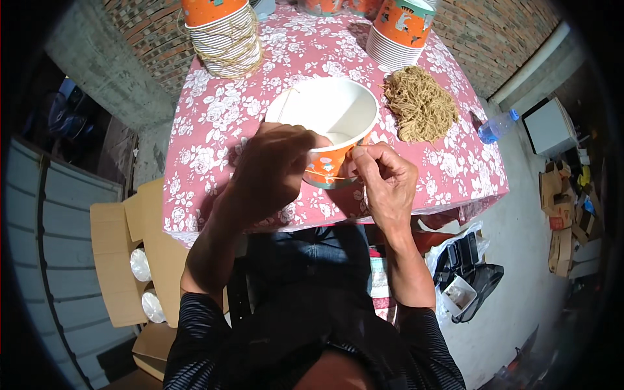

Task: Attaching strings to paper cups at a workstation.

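An orange paper cup (pixel 328 123) with a white inside lies tilted at the near edge of the table (pixel 214 117), which has a pink floral cloth. My left hand (pixel 270 169) holds the cup's side from the left. My right hand (pixel 383 179) pinches a thin tan string (pixel 325 175) that runs across the cup's orange wall between both hands. A heap of loose tan string (pixel 419 104) lies on the cloth just right of the cup.
Two stacks of nested orange cups, one (pixel 224 32) at the back left bound with string, one (pixel 400 32) at the back right. An open cardboard box (pixel 140 260) with wrapped cup stacks stands at my left. A plastic bottle (pixel 497 125), bags and boxes lie on the floor at right.
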A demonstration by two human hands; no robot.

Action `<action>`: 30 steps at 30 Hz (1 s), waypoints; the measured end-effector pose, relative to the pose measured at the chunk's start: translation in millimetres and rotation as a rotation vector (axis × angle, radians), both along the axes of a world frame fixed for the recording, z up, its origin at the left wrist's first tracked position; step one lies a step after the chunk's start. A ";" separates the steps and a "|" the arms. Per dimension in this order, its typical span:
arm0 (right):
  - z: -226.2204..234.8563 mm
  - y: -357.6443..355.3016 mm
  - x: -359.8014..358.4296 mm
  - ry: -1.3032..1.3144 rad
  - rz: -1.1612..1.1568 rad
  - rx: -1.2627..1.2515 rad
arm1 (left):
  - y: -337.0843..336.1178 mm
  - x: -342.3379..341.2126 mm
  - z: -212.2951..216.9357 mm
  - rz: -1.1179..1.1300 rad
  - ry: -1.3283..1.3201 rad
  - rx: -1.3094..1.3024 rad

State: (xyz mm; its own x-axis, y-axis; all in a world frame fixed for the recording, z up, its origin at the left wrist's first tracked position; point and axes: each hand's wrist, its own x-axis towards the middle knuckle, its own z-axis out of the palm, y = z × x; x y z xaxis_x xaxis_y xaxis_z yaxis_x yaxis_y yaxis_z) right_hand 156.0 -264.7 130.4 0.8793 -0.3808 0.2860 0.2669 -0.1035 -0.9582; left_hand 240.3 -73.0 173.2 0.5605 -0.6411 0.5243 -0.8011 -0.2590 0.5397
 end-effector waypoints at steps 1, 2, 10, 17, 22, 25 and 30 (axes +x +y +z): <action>1.1 -1.3 -3.3 0.074 -0.010 -0.037 | -1.1 -3.0 0.3 -0.007 -0.042 0.035; 1.0 -2.4 -6.3 0.148 -0.019 -0.074 | -2.4 -4.1 -4.2 -0.007 -0.041 0.035; -8.0 -13.7 -24.7 0.305 0.039 -0.043 | -8.0 -9.1 -20.8 -0.150 -0.224 0.061; -11.7 -15.0 -24.7 0.291 0.044 -0.036 | -16.7 -10.0 -14.9 -0.090 -0.030 0.010; -8.7 -14.8 -23.4 0.309 0.039 -0.095 | -25.1 12.3 -5.4 -0.219 0.291 0.282; -7.2 -15.1 -22.2 0.303 0.051 -0.085 | -33.5 23.3 -6.4 -0.290 0.209 0.295; -7.9 -16.5 -19.1 0.329 0.072 -0.108 | -45.4 33.1 -9.0 -0.341 0.067 0.277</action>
State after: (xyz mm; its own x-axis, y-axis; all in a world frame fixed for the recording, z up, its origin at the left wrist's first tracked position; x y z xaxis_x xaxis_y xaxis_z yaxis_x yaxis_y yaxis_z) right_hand 137.0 -281.2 122.6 0.9546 -0.2972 0.0185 -0.0437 -0.2013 -0.9785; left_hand 273.4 -118.4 164.3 0.3198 -0.9061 0.2769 -0.8315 -0.1282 0.5406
